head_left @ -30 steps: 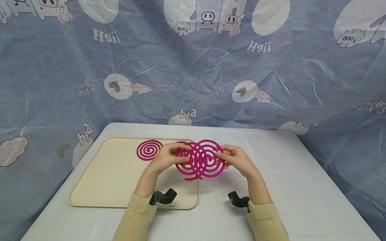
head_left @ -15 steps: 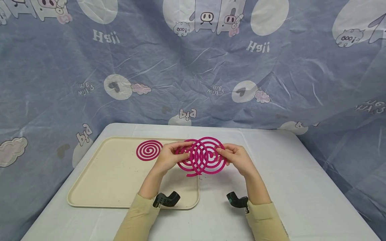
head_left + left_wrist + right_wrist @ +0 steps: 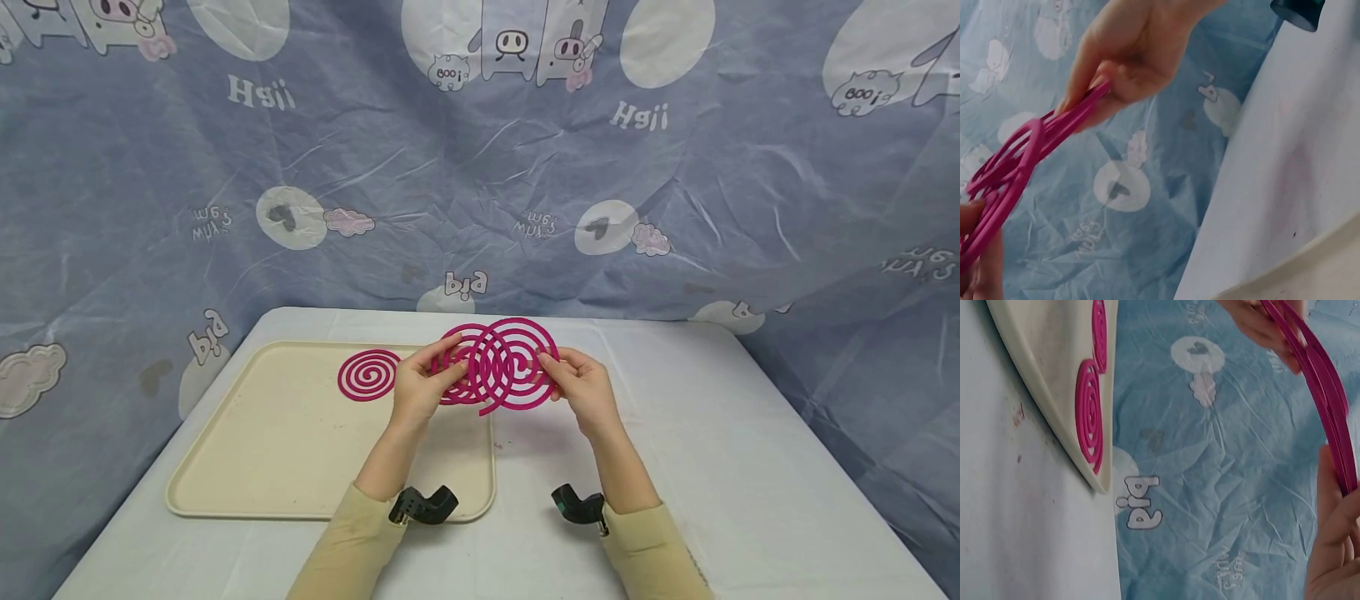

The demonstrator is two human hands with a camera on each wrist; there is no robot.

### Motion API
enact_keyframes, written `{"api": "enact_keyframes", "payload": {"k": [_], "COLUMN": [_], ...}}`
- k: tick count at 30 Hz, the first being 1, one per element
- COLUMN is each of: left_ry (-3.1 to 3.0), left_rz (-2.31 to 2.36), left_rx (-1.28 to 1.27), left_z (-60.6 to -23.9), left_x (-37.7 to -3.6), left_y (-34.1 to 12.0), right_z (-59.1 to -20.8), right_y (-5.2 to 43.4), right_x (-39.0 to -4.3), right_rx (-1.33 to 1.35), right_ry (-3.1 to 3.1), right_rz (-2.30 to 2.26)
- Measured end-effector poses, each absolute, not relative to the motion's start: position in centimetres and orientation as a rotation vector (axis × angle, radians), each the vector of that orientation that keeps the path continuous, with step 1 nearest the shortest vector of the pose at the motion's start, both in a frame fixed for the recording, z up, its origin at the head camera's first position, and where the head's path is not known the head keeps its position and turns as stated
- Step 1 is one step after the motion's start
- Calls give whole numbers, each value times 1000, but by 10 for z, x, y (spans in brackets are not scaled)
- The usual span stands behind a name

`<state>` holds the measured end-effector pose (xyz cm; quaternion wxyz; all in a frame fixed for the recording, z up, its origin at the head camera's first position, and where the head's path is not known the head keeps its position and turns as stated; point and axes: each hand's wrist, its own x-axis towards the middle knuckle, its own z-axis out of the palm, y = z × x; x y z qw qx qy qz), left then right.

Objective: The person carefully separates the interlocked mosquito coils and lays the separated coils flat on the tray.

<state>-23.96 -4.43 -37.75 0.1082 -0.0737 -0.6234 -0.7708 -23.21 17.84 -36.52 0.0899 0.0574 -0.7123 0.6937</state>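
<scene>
Two magenta mosquito coils, a left coil (image 3: 470, 328) and a right coil (image 3: 518, 322), overlap one another above the tray's right side. My left hand (image 3: 422, 387) pinches the left coil between thumb and fingers. The right coil's outer edge is gripped by my right hand (image 3: 588, 387), thumb on the near face. Seen nearly edge-on in the left wrist view, the held coils (image 3: 1032, 147) cross each other, with a loop standing apart. On the tray lies another mosquito coil (image 3: 369, 375); in the right wrist view a second one (image 3: 1099, 334) lies beside the nearer coil (image 3: 1090, 412).
A cream tray (image 3: 300, 458) with a raised rim covers the left part of the white-covered table (image 3: 697, 450). Small dark crumbs dot the cloth near its right rim. A blue patterned curtain (image 3: 450, 167) hangs behind. Black cameras sit at both wrists.
Both hands have lifted the overlapped coils higher and farther from the body. The left hand has turned more upright. The coil on the tray has stayed put.
</scene>
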Motion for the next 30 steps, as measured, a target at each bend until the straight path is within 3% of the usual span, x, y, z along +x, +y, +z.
{"api": "enact_keyframes", "payload": {"k": [7, 15, 18, 24, 30], "left_ry": [-1778, -2284, -2365, -2319, -2169], "left_rz": [-2290, -2171, -2090, -2060, -2197], "left_rx": [-265, -986, -1115, -1063, -813], "left_z": [-377, -379, -379, -379, -378], "left_x": [-239, -242, -243, -244, -241], "left_y": [-41, -68, -73, -69, -64], "right_z": [-363, -359, -361, -362, -360], "right_y": [182, 204, 207, 206, 203], "right_x": [-231, -229, -229, -230, -230], "right_rx": [236, 577, 686, 625, 472], "right_ry": [-2246, -2686, -2784, -2751, -2596], "right_rz": [2050, 1829, 1775, 1743, 1800]}}
